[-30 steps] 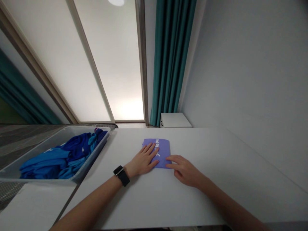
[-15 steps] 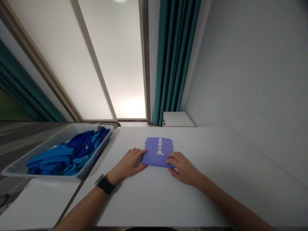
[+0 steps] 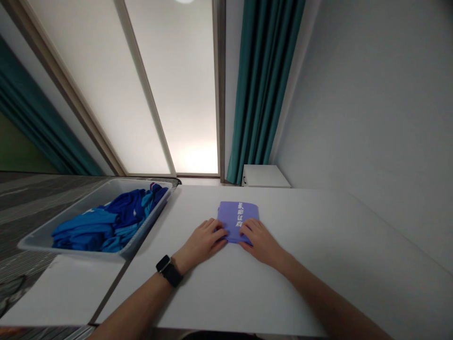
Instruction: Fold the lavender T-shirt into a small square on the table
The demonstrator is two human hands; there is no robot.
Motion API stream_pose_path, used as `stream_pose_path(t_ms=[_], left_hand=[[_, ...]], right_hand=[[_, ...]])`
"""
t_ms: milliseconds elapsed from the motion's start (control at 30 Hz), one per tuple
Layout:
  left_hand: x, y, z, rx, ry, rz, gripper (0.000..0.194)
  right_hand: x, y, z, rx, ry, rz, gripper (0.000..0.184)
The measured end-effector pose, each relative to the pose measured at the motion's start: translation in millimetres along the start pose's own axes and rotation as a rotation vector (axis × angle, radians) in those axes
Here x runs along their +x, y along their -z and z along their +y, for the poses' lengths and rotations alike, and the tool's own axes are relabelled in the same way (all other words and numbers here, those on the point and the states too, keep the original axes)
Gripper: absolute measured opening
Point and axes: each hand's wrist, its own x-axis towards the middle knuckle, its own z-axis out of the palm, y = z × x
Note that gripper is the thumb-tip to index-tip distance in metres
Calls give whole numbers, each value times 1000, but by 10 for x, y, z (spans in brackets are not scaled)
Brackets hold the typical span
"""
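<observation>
A folded purple shirt (image 3: 230,215) with white printed characters lies flat on the white table in front of me. At its near left corner, my left hand (image 3: 207,237) has its fingers curled over the top and its thumb along the near edge. My right hand (image 3: 260,240) grips the near edge further right, fingers over the cloth and part of the lettering, thumb low at the edge. Both thumbs meet the layered edge, and the fingers hide parts of it. A black watch (image 3: 169,270) is on my left wrist.
Left of the table (image 3: 318,226) stands a translucent plastic bin (image 3: 38,243) holding blue garments (image 3: 106,219), beside a lower white surface (image 3: 67,288). A small white cabinet (image 3: 267,175) is beyond the far edge. A green curtain (image 3: 267,85) hangs behind, with a wall to the right.
My hands have come closer together along the shirt's near edge, the right one moving inward from the right corner. The view has shifted slightly; the shirt stays folded on the table.
</observation>
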Motion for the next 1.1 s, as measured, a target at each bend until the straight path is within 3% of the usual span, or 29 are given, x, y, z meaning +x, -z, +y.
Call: stream_pose_path(t_ms=[367,800,1100], left_hand=[[61,-51,20,38,14,12,11],[76,-8,27,90,-15,11,10],[194,-21,64,112,-139,-17,22]], right_hand=[[-62,60,43,152,3,-5,16],[-118,62,59,136,25,-36,31],[-121,34,39,116,0,3,25]])
